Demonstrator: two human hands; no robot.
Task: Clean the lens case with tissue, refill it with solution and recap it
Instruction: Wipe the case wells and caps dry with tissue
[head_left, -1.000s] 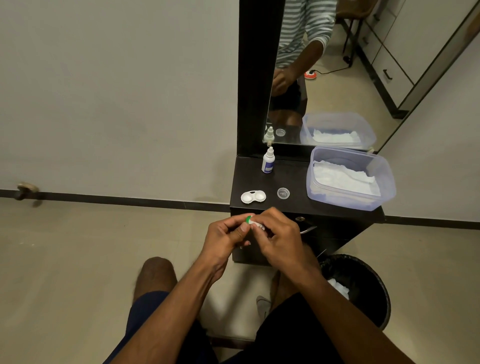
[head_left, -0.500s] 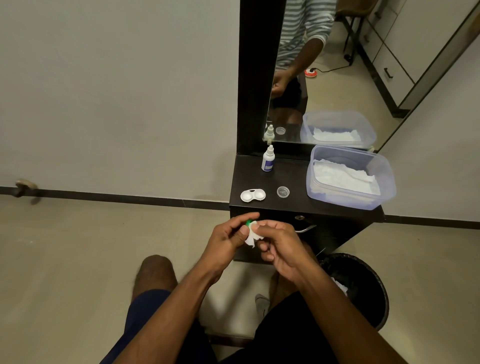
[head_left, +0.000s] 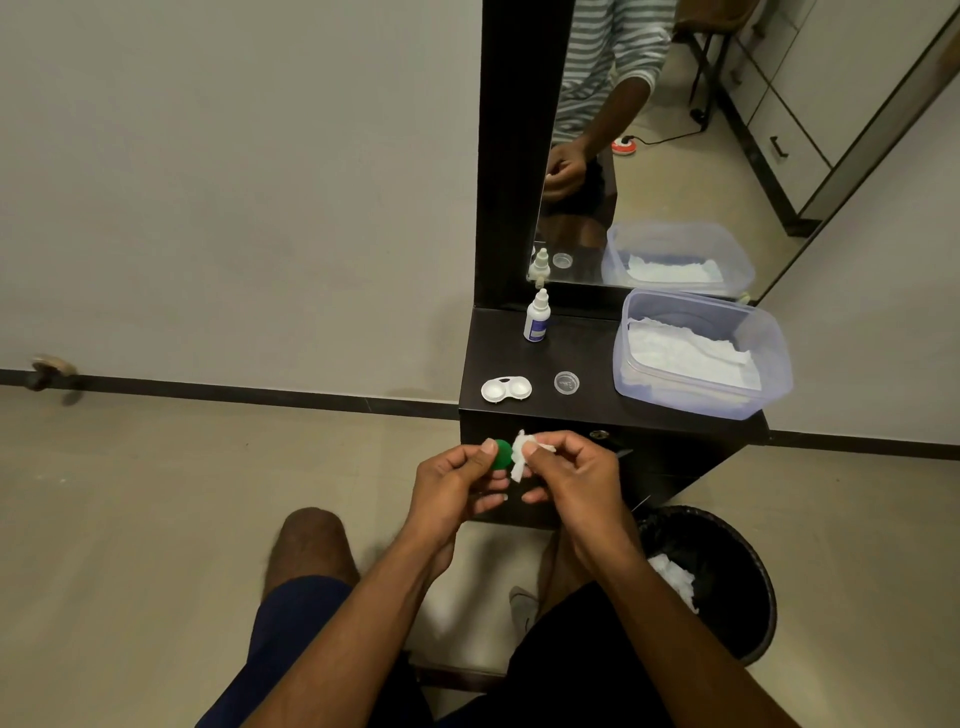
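At lower centre, the left hand (head_left: 457, 480) pinches a green cap (head_left: 502, 454) while the right hand (head_left: 574, 475) grips a tissue (head_left: 521, 457) beside it; wiping should reach the cap's inner rim. Beyond, the open lens case (head_left: 505, 389) and solution bottle (head_left: 537, 322) wait on the desk (head_left: 597, 410).

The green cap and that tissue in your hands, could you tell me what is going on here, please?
A seated person holds a green cap in the left hand and a tissue in the right hand, apparently wiping it. The open lens case, a clear cap and the solution bottle wait on the dark stand.
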